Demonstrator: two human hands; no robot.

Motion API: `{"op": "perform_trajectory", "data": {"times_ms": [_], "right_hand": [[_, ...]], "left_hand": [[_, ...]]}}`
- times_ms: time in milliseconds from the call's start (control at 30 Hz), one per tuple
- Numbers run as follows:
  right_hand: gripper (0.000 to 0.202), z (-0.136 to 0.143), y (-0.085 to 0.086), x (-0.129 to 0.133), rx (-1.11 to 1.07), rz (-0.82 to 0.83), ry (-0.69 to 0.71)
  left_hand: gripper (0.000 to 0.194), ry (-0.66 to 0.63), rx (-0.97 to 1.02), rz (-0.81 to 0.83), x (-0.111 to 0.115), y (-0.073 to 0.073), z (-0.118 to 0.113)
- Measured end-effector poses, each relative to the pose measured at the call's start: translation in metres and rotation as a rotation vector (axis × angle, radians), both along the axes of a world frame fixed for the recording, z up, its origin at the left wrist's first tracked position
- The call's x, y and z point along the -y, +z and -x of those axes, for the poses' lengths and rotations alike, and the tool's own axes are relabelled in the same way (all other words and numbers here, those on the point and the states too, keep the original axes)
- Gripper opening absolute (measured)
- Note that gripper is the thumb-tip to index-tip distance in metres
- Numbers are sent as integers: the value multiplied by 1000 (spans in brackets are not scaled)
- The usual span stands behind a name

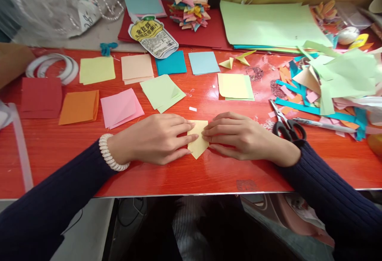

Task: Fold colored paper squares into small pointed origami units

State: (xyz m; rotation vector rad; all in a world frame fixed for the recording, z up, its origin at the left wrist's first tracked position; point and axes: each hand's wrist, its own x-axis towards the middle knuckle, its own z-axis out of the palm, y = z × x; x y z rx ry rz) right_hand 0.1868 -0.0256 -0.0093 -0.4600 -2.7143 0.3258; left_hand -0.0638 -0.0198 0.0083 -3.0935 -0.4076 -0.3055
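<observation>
My left hand [158, 139] and right hand [238, 135] hold a small yellow paper [197, 147] between them.

It lies on the desk [179, 181] near the front edge, pointed end toward me; gripping both sides probably keeps it flat and steady. Each hand is narrow, fingers close together, tips on the paper's side edges; whether either thumb reaches underneath, I cannot tell. Beyond my left hand, the pink paper [119, 108] and orange paper [78, 108] sit in separate piles, likely sorted by colour. The scissors [286, 123] lie beside my right wrist, presumably within reach yet out of the way.
</observation>
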Motion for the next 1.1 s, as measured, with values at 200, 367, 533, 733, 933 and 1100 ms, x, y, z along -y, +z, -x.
{"op": "perform_trajectory", "data": {"times_ms": [200, 367, 533, 733, 933, 1100], "right_hand": [[19, -2, 6, 3, 19, -59, -21], [29, -2, 7, 6, 38, -115, -11], [24, -2, 9, 6, 55, -174, 18], [21, -1, 9, 7, 49, -199, 19], [20, 1, 9, 11, 45, -224, -48], [19, 3, 10, 15, 38, -213, -89]], "left_hand": [[25, -37, 11, -136, 0, -2, 2], [21, -104, 23, -329, -2, -3, 1], [24, -149, 55, -319, -3, -5, 3], [26, -63, 36, -122, -2, -6, 6], [29, -74, 66, -26, 0, -9, 10], [29, -84, 86, -37, 1, -11, 14]]}}
